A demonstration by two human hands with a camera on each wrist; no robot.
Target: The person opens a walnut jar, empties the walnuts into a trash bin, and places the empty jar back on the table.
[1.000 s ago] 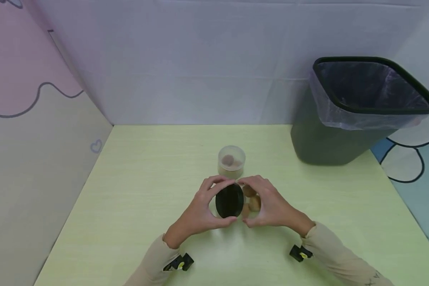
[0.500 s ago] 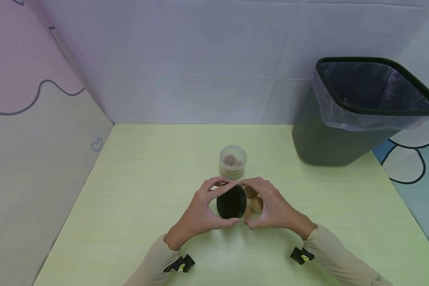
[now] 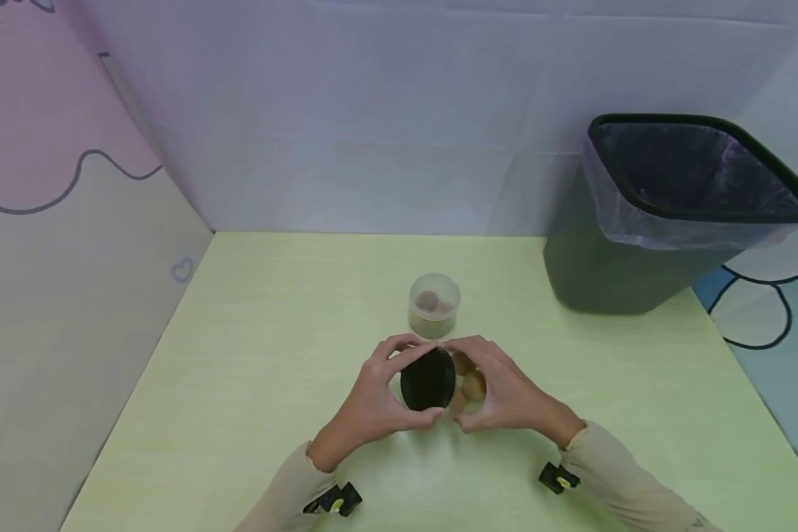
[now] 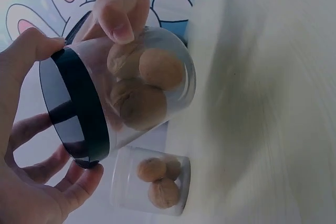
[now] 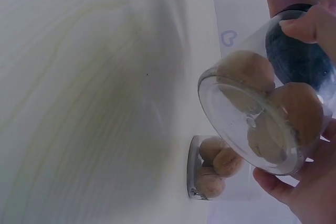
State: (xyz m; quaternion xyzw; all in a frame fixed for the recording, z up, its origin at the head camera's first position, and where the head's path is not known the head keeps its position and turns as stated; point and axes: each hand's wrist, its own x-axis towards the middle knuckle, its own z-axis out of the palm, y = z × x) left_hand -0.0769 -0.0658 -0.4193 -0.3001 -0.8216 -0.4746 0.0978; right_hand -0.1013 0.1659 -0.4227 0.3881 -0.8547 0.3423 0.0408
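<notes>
same grip, a slightly lower scene

the left hand (image 3: 372, 391) lies at the nine o'clock side of a clear jar (image 4: 178, 94), its fingers curled round the black lid (image 3: 428, 380); the right hand (image 3: 508, 391), at three o'clock, has its fingers curled round the jar's wall. both holds match those of half a second ago. the jar is tilted and raised off the counter (image 3: 292, 295), its base showing from beneath in the right wrist view, with several walnuts (image 4: 161, 69) inside. what differs is small: hands, jar and the lined bin (image 3: 605, 270), at two o'clock from the jar, all sit a touch lower in the head view. at twelve o'clock, near the jar, a clear tub (image 3: 433, 325) of walnuts stands upright, as before. whether the lid has turned cannot be told.
</notes>
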